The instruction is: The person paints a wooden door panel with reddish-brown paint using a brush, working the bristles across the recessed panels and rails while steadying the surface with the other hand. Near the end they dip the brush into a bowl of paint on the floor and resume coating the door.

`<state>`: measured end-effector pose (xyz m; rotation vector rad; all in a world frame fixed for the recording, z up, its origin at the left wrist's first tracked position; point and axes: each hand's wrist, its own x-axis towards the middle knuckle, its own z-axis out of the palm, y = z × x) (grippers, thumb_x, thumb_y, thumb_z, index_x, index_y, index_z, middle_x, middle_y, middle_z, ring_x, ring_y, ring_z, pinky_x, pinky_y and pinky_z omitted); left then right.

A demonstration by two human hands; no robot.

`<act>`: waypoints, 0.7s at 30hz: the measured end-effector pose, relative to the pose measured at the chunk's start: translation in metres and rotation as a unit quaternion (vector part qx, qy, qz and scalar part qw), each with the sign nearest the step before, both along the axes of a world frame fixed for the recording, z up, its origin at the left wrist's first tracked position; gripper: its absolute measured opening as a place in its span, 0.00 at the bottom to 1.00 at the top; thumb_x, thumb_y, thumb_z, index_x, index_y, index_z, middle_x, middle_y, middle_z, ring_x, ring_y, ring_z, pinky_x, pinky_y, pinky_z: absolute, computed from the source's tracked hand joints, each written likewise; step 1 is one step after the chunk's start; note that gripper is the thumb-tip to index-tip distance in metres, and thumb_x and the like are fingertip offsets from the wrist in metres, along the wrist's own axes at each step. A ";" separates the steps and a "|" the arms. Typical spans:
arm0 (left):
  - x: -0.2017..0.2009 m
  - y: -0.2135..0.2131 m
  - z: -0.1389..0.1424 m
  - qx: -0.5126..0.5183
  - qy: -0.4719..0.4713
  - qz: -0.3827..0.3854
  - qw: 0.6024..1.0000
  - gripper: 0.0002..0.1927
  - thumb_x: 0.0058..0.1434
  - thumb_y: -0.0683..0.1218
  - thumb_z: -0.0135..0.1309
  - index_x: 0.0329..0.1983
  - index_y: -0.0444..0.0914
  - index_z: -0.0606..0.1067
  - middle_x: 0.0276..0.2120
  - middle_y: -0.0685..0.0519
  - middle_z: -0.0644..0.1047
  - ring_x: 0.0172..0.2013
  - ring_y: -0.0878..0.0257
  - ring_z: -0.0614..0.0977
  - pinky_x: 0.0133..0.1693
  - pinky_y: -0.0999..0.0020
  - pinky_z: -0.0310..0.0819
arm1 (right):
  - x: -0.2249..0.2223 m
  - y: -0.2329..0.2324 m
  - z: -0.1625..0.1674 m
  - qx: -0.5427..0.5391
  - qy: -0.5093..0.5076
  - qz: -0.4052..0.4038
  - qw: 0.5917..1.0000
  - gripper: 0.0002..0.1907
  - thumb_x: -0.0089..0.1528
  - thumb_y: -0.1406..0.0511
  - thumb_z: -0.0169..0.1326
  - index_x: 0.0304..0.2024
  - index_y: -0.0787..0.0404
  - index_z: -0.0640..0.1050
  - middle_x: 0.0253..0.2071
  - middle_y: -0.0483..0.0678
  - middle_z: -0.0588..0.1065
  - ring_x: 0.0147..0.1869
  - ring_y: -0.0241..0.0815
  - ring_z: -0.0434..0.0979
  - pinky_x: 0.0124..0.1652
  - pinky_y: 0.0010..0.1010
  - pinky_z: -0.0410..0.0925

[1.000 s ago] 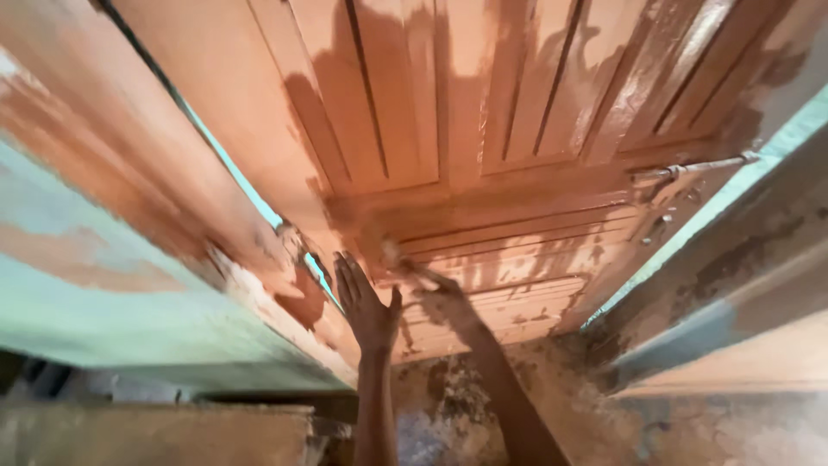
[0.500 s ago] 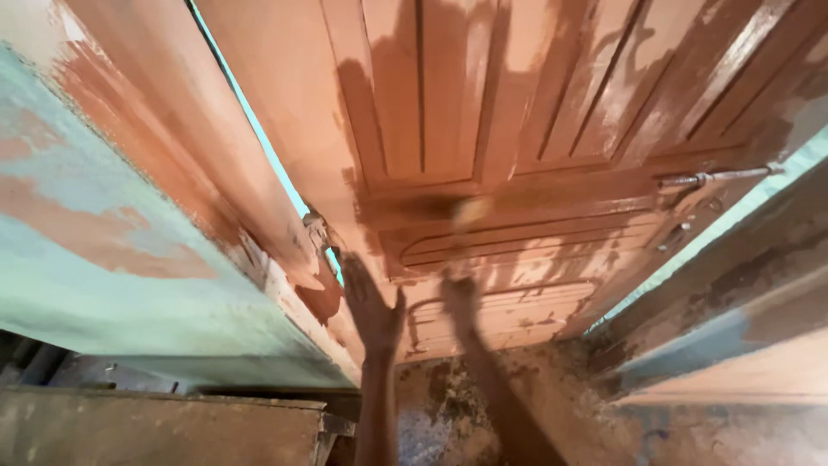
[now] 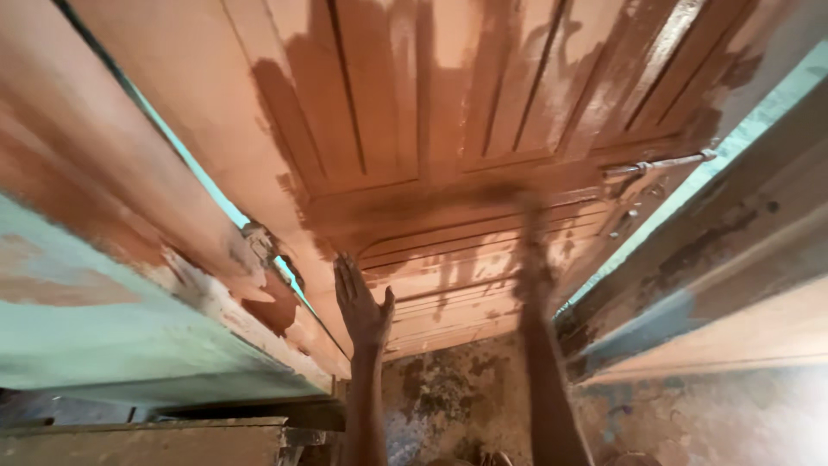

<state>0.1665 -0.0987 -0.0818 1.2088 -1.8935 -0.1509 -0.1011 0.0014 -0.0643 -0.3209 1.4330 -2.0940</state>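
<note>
We see our left hand [image 3: 362,304] flat and spread wide, fingers together and pointing up, its palm pressed against the lower part of the wooden door [image 3: 405,112]. It holds nothing. Our right hand [image 3: 533,278] is raised to the right of the left one, against the door's lower panels, but it is blurred; we cannot tell whether it is closed on anything or spread.

The door stands directly in front of both hands and rises above them. Above the hands its panelled face carries darker, wet-looking brown patches beside paler, dry orange wood. A dark band runs across the rail just above the right hand. Further right of the right hand, a metal latch bolt [image 3: 660,163] sits on the door's edge. To the left of the left hand, a hinge [image 3: 259,242] joins the door to the frame [image 3: 112,259], which is orange over turquoise. Below the hands lies a stained floor [image 3: 448,388]. No container shows in view.
</note>
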 end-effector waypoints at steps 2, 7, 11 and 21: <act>-0.005 0.001 0.003 -0.013 0.016 -0.009 1.000 0.49 0.59 0.56 0.58 0.77 0.30 0.51 0.77 0.37 0.51 0.75 0.41 0.53 0.72 0.48 0.50 | -0.024 0.024 0.007 -0.033 0.062 -0.043 0.997 0.23 0.67 0.59 0.56 0.66 0.51 0.75 0.28 0.39 0.69 0.20 0.25 0.61 0.17 0.17 0.56; 0.013 0.006 -0.001 -0.005 0.030 0.011 0.999 0.52 0.58 0.54 0.59 0.78 0.29 0.48 0.76 0.35 0.49 0.75 0.39 0.52 0.72 0.48 0.49 | 0.008 0.009 0.009 0.013 0.108 -0.022 0.994 0.25 0.66 0.63 0.58 0.67 0.51 0.75 0.23 0.39 0.69 0.17 0.27 0.60 0.15 0.20 0.56; 0.049 0.010 -0.016 -0.022 0.030 0.005 0.999 0.53 0.59 0.54 0.60 0.79 0.31 0.46 0.78 0.36 0.49 0.76 0.38 0.51 0.73 0.49 0.49 | 0.113 -0.046 -0.014 0.097 0.114 0.133 0.980 0.27 0.65 0.65 0.60 0.67 0.52 0.74 0.18 0.40 0.68 0.15 0.29 0.59 0.14 0.22 0.56; 0.131 0.016 -0.021 0.047 -0.006 0.073 0.996 0.55 0.54 0.51 0.62 0.79 0.31 0.47 0.77 0.38 0.51 0.77 0.40 0.51 0.75 0.51 0.48 | 0.267 -0.067 -0.006 0.056 0.051 0.407 0.910 0.30 0.64 0.67 0.60 0.69 0.51 0.71 0.22 0.41 0.74 0.17 0.28 0.64 0.16 0.21 0.57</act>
